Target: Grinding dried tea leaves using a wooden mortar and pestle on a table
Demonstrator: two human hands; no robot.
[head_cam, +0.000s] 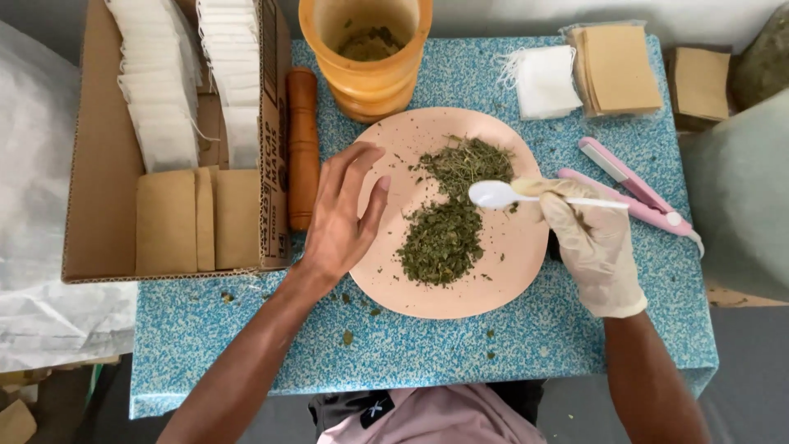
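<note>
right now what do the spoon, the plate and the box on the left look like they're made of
Spoon: likely plastic, white, thin, slightly glossy bowl.
Plate: matte peach-pink, smooth and even; plastic or melamine perhaps, ceramic not excluded.
Box: corrugated cardboard, brown and dull, with folded flaps and raw edges.
The gloved right hand holds the spoon; the bare left hand rests on the plate's rim.

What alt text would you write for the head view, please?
A gloved right hand holds a white plastic spoon over dried green herbs on a pink plate, while the bare left hand rests on the plate's edge. A cardboard box stands left.
</note>
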